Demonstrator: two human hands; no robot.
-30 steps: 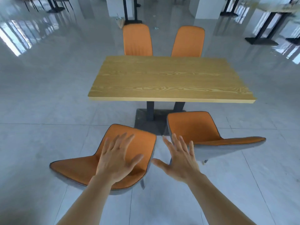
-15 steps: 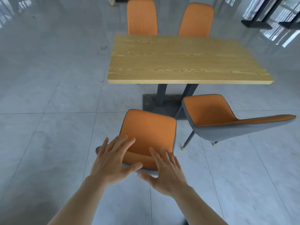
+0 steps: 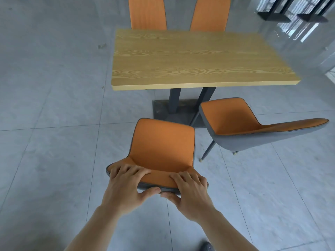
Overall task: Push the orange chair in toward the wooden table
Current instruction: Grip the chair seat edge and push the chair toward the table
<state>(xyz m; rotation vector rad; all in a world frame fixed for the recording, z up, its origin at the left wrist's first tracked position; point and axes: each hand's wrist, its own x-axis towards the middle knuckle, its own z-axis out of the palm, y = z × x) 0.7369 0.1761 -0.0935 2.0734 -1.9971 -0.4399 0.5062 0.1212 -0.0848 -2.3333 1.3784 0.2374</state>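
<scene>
Grasp step done: your left hand (image 3: 125,187) and right hand (image 3: 190,194) both curl over the backrest top of the orange chair (image 3: 163,147), fingers on the orange side, thumbs behind. The chair sits well short of the wooden table (image 3: 199,58), seat facing it. Next, push straight toward the table's near edge.

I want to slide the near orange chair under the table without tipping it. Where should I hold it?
Grip the top edge of the near orange chair backrest from behind, as the left hand and right hand do: that rim faces you, opposite the wooden table.
</scene>
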